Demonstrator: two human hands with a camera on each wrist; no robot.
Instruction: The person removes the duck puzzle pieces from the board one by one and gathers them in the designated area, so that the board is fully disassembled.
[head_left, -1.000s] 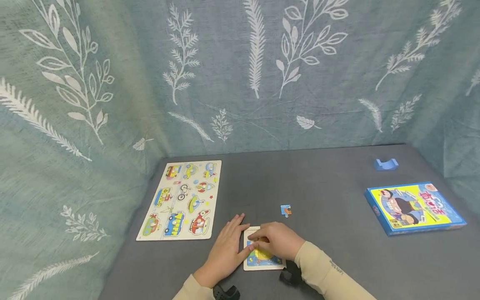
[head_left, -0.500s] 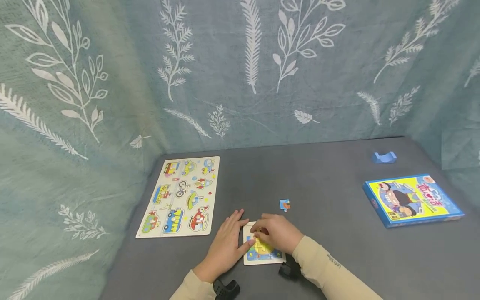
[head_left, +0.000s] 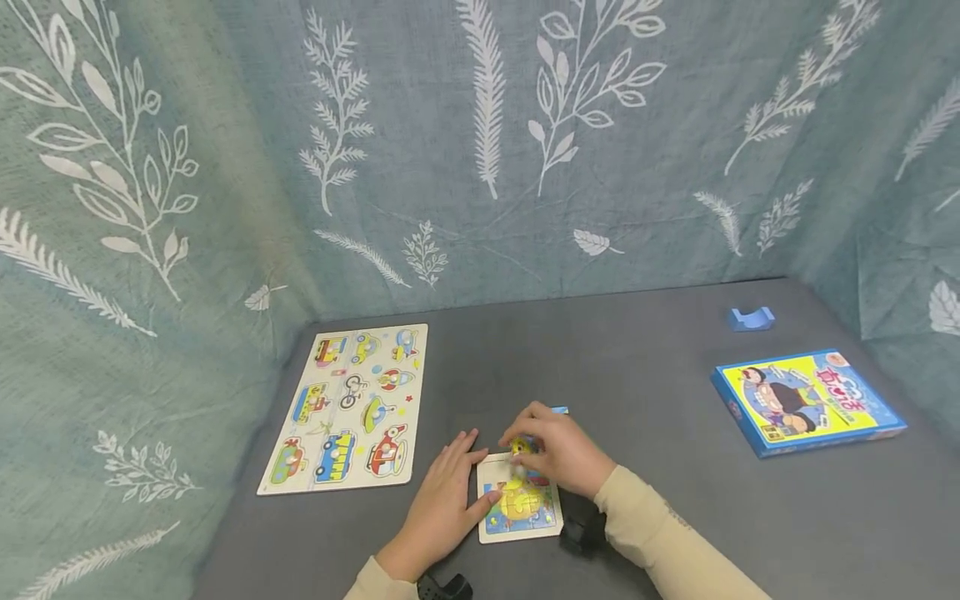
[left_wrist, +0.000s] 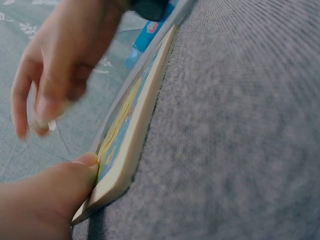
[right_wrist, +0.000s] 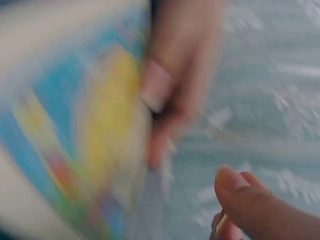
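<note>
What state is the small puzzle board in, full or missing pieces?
Not full: the puzzle board shows bare wood at its far side, and the right hand pinches a yellow piece.

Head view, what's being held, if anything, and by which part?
The right grip pinches a yellow piece between thumb and fingers; exactly where on it cannot be told. The left grip merely rests its thumb on the board.

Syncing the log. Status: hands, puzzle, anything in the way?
Left hand: thumb on jigsaw tray. Right hand: pinches yellow jigsaw piece over it. Tray part-filled, bare wood at far left. Right hand partly hides blue jigsaw piece beyond.
</note>
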